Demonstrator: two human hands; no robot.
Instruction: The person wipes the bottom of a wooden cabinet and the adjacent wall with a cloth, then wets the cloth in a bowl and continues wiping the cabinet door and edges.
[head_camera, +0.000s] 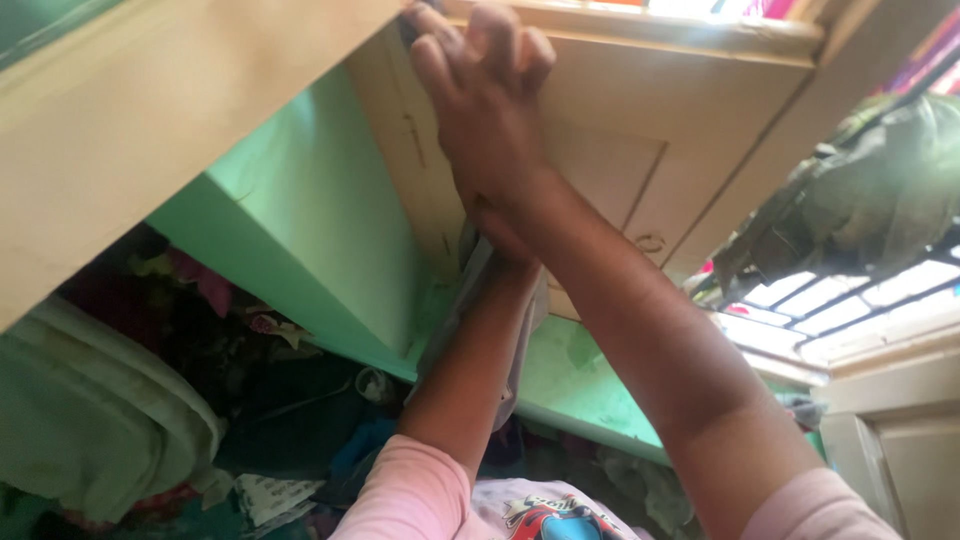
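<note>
The grey cloth (487, 300), soft and light, hangs against the cream cupboard door (610, 150), gripped by the left hand (497, 225) while the right hand (485, 95) presses open-fingered above.

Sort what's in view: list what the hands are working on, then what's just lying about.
In hand: right hand on the cream cupboard door; left hand, mostly hidden, with the grey cloth.

Lying about: heaped clothes, pale green bundle, dark bag by the window.
</note>
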